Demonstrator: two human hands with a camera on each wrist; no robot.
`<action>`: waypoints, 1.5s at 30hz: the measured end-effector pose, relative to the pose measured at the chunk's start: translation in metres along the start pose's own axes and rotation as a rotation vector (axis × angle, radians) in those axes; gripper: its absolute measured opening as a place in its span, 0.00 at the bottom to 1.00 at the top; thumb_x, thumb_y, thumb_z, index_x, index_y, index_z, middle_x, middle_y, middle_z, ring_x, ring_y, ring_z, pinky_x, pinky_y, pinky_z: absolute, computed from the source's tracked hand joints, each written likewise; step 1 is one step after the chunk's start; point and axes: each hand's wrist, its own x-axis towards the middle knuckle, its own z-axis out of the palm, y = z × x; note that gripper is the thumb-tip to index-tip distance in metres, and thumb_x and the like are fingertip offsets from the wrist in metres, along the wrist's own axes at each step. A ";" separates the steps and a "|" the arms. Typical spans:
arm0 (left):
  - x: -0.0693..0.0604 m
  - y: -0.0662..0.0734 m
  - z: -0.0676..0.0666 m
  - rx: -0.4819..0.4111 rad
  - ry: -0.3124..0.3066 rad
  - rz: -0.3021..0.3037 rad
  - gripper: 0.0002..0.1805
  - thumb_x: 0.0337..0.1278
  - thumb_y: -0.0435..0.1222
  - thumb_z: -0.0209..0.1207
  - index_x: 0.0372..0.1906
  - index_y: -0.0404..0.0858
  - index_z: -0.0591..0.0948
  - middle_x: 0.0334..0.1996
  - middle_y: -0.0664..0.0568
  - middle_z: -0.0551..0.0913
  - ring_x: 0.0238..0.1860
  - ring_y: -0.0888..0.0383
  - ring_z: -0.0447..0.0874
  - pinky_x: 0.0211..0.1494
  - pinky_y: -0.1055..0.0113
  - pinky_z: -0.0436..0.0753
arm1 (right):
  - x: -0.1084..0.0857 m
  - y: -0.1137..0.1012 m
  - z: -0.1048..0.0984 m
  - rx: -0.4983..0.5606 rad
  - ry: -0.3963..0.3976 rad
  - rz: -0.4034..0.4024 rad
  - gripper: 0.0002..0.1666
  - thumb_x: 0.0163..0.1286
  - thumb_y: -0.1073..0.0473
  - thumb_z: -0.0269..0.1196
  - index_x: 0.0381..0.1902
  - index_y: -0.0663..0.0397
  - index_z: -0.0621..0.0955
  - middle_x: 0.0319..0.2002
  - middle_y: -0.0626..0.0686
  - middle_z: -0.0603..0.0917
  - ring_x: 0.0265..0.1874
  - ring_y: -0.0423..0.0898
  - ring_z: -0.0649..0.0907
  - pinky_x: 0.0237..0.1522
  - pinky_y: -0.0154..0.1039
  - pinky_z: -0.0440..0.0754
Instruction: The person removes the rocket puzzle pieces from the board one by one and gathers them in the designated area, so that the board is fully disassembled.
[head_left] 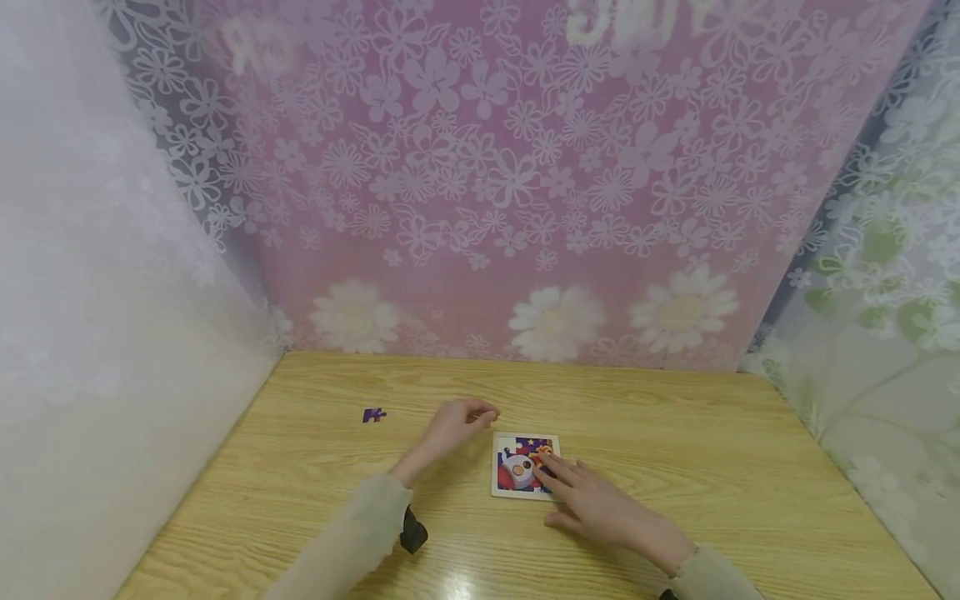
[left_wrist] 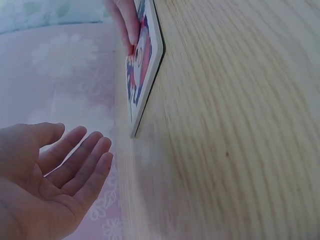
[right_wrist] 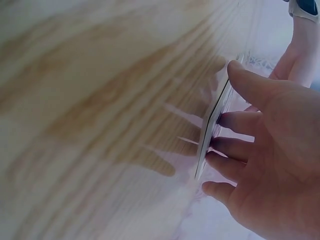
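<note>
A small square jigsaw puzzle (head_left: 516, 472) in a pale frame lies on the table, its picture purple, red and white. Near its upper left corner, a light patch shows among the pieces. My right hand (head_left: 600, 507) rests its fingertips on the puzzle's right part, fingers spread and fairly straight. Just past the upper left corner hovers my left hand (head_left: 456, 425); in the left wrist view the left hand (left_wrist: 55, 185) has loosely bent fingers and holds nothing. One loose purple puzzle piece (head_left: 372, 415) lies further left. The right wrist view shows the puzzle's edge (right_wrist: 204, 142) under the right fingertips.
The wood-grain table (head_left: 720, 467) runs back to a pink flowered backdrop (head_left: 480, 208). A pale sheet (head_left: 135, 292) stands along the left side and a flowered one (head_left: 885, 333) along the right. A dark band (head_left: 412, 532) is at the left wrist.
</note>
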 end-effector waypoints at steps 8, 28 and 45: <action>0.007 0.011 0.015 0.004 -0.043 0.009 0.16 0.77 0.44 0.55 0.53 0.40 0.87 0.47 0.50 0.88 0.46 0.56 0.86 0.50 0.61 0.84 | -0.001 -0.001 0.000 0.010 -0.006 0.004 0.41 0.77 0.39 0.55 0.76 0.58 0.66 0.77 0.64 0.61 0.74 0.65 0.65 0.71 0.64 0.62; 0.011 0.012 0.034 0.058 -0.110 -0.001 0.13 0.76 0.41 0.56 0.47 0.39 0.88 0.36 0.53 0.89 0.39 0.61 0.86 0.46 0.64 0.83 | -0.002 -0.005 -0.005 0.021 0.006 -0.006 0.39 0.77 0.42 0.57 0.75 0.60 0.67 0.76 0.65 0.61 0.74 0.63 0.65 0.70 0.64 0.63; 0.013 0.019 0.042 0.147 -0.114 -0.065 0.15 0.75 0.42 0.56 0.53 0.39 0.87 0.40 0.51 0.90 0.39 0.59 0.86 0.46 0.61 0.83 | -0.001 -0.005 -0.003 -0.001 0.007 0.002 0.39 0.77 0.41 0.57 0.75 0.60 0.68 0.75 0.66 0.64 0.72 0.65 0.68 0.70 0.64 0.65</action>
